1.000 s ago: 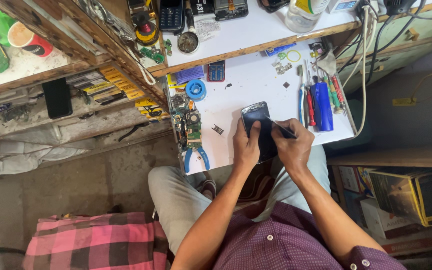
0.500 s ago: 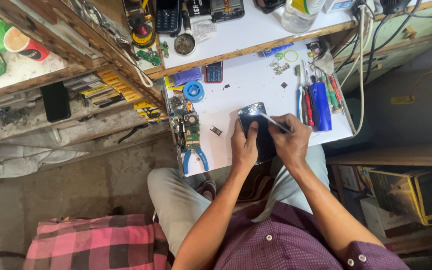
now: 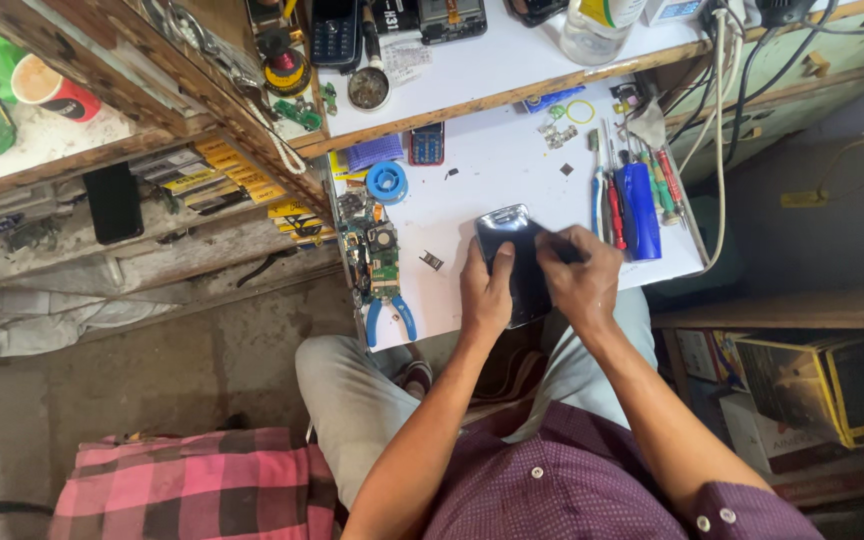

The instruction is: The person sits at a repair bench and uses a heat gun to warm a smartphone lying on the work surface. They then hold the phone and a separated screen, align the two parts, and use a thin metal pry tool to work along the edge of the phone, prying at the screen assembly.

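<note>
A dark smartphone (image 3: 514, 240) lies on the white worktable (image 3: 472, 190), near its front edge. My left hand (image 3: 485, 297) grips the phone's left side, thumb on its face. My right hand (image 3: 582, 282) rests over the phone's right side with the fingers pinched on a thin dark tool (image 3: 552, 243) that lies across the phone. The lower half of the phone is hidden under both hands.
Screwdrivers and a blue tool (image 3: 640, 205) lie right of the phone. Blue-handled pliers (image 3: 389, 315) and circuit boards (image 3: 382, 255) sit at the left edge, a small metal part (image 3: 432, 261) between. A blue tape roll (image 3: 387, 183), a shelf with old phones (image 3: 335, 30) and a bottle (image 3: 592, 30) lie beyond.
My right hand has shifted left over the phone, its tool now lying across the screen. The left hand holds its grip.
</note>
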Motion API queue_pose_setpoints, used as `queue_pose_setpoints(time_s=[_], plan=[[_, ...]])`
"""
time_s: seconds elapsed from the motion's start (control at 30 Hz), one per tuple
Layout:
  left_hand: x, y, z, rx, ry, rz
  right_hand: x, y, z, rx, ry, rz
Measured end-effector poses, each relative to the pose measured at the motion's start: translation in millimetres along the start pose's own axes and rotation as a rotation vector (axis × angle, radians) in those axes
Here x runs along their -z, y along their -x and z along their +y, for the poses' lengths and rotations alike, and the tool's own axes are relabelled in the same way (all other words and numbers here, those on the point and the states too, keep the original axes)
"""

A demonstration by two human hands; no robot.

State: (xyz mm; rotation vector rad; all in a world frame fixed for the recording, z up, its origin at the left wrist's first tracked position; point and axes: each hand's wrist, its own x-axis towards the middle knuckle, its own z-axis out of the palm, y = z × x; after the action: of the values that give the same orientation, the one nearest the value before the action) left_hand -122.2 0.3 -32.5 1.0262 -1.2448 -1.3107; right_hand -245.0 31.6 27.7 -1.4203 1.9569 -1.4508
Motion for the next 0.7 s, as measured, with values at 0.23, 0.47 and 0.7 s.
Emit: queue_pose_setpoints(time_s=[0.23,0.47,0.7], plan=[[0,2,-2,0.019,-0.017,-0.030,3,-2,5,-0.147,-0.070,-0.036],[4,0,0,0.046,-0.004,-0.015,6,-9,-2,-0.149,-0.196,-0.023],[3,0,3,0.012,-0.028,-0.029,10,-2,1,-0.224,-0.242,-0.057]])
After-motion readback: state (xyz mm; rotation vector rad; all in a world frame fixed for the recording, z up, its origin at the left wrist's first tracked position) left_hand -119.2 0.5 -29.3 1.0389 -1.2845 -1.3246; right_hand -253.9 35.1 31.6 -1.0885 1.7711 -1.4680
